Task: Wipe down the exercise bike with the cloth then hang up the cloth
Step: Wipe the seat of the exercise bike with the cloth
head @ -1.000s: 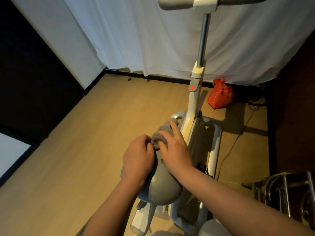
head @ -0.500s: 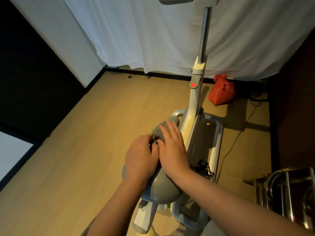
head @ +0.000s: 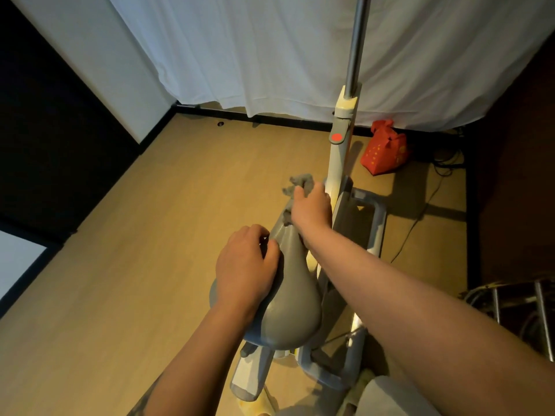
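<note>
I see right hand [head: 310, 210] gripping crumpled grey cloth [head: 300, 183] at grey padded bike saddle [head: 286, 298] nose | left hand [head: 244, 267] curled, grasping saddle's left side

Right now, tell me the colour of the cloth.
Grey; the cloth shows in the head view, bunched in the right hand.
</note>
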Demonstrator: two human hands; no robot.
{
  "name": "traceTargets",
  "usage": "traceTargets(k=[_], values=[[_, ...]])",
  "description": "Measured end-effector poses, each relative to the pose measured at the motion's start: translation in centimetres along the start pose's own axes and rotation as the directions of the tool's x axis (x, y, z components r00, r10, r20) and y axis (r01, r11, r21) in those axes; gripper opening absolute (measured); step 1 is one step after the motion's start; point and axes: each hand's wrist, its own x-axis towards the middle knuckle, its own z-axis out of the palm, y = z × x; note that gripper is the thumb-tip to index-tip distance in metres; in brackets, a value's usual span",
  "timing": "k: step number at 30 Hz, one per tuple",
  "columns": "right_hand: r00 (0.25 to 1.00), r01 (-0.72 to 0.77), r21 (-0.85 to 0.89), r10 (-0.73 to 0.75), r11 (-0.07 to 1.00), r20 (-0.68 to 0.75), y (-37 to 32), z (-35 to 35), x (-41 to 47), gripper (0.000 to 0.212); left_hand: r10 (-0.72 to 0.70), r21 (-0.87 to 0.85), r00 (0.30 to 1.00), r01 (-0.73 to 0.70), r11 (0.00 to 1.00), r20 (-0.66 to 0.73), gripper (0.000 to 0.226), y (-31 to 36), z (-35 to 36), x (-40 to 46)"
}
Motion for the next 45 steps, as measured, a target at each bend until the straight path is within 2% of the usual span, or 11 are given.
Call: traceTargets(k=[4, 8, 11, 14, 18, 23, 27, 32, 37, 40, 45], values=[[0.994, 0.108, -0.012, -0.109, 0.994, -0.015, 2.5, 0.3, -4.4, 0.048, 0.008, -0.007, 1.000, -0.008, 1.000, 0.013, 0.014, -0.1, 0.0, 0.3], [0.999, 0.010, 0.009, -0.010, 1.000, -0.048, 1.7, 0.1, -0.8, 0.039, 0.008, -0.019, 1.000, -0.007, 1.000, 0.027, 0.013, 0.2, -0.2, 0.3], [0.978, 0.209, -0.086, -0.210, 0.974, -0.007, 2.6, -0.1, -2.1, 0.041, 0.004, -0.044, 0.999, -0.002, 0.999, 0.036, 0.012, 0.1, -0.4, 0.1], [0.896, 0.443, -0.180, -0.440, 0.878, 0.063, 3.5, -0.5, -2.0, 0.037, 0.011, -0.072, 0.999, -0.008, 0.997, 0.047, 0.010, 0.0, -0.4, 0.2], [0.857, 0.516, -0.442, -0.446, 0.734, 0.260, 1.1, -1.6, 2.5, 0.033, -0.005, -0.074, 0.998, 0.010, 0.997, 0.066, 0.010, -0.1, -0.4, 0.2], [0.582, 0.813, -0.444, -0.494, 0.377, 0.646, 0.0, -1.5, 2.4, 0.052, -0.076, -0.160, 0.995, 0.085, 0.983, 0.065, 0.016, -0.6, -0.9, -0.4], [0.676, 0.735, -0.517, -0.414, 0.438, 0.610, -1.0, -1.2, 3.3, 0.039, -0.067, -0.093, 0.996, 0.071, 0.993, 0.050, 0.019, -0.9, -1.5, -1.5], [0.504, 0.857, -0.402, -0.357, 0.323, 0.787, -1.7, -1.7, 2.2, 0.044, -0.094, -0.118, 0.995, 0.092, 0.989, -0.014, 0.018, -2.0, -1.6, -3.1], [0.689, 0.684, -0.538, -0.195, 0.493, 0.698, -3.5, -0.8, 4.5, 0.048, -0.137, -0.154, 0.990, 0.129, 0.980, -0.043, 0.016, -1.9, -1.4, -3.2], [0.595, 0.793, -0.529, -0.201, 0.301, 0.778, -3.0, -0.2, 3.7, 0.045, -0.135, -0.144, 0.990, 0.127, 0.981, -0.045, 0.016, -2.0, -1.3, -3.3], [0.622, 0.714, -0.487, -0.136, 0.504, 0.771, -3.9, -0.8, 5.0, 0.050, -0.137, -0.156, 0.989, 0.128, 0.979, -0.050, 0.015, -1.8, -1.3, -3.0]])
